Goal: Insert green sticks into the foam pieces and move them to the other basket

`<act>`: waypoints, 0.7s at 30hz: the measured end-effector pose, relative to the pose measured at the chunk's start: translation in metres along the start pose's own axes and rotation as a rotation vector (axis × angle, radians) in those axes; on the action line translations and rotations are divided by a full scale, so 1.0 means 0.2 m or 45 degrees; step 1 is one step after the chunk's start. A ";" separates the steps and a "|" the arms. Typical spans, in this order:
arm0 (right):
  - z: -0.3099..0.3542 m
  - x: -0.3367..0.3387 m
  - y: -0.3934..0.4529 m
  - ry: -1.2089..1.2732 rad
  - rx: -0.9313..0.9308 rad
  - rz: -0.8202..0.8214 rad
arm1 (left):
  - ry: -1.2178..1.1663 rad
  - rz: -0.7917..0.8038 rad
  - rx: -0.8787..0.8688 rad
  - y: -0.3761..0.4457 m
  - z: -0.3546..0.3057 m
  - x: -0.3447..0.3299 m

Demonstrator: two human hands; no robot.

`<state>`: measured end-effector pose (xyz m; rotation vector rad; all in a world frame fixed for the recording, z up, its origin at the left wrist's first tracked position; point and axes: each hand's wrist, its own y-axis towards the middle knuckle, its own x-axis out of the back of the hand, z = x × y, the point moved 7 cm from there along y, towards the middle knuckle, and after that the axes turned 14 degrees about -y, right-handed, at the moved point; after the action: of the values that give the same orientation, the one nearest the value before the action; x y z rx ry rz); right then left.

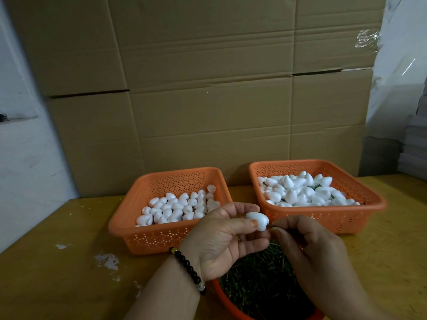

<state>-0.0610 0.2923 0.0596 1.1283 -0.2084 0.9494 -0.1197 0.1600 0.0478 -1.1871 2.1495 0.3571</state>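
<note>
A left hand (221,239) grips a white foam piece (257,221) above a red bowl (231,306) of green sticks (261,273), cut off by the frame's lower edge. The right hand (307,245) pinches a stick at its base. Two perforated orange baskets (166,236) (323,218) sit apart on the wooden table (69,262) before cardboard boxes (208,88).

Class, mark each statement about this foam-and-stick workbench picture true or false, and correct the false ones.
1. The left hand holds a white foam piece. True.
2. The right hand rests flat on the wooden table. False: it pinches a thin green stick at the foam piece.
3. Two orange perforated plastic baskets hold foam pieces. True.
4. The round tub of green sticks sits behind the baskets. False: it is nearest the person.
</note>
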 end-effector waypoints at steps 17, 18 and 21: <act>-0.01 -0.02 -0.02 0.124 -0.051 0.030 | -0.081 -0.117 -0.137 0.01 -0.05 0.03; -0.01 -0.02 -0.02 0.106 -0.050 0.037 | -0.082 -0.117 -0.145 0.01 -0.05 0.04; -0.01 -0.03 -0.03 0.058 -0.035 0.065 | -0.017 -0.120 -0.172 0.01 -0.06 0.05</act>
<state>-0.0612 0.2909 0.0513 1.0794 -0.2135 1.0134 -0.1300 0.1483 0.0507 -1.3527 2.0766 0.4737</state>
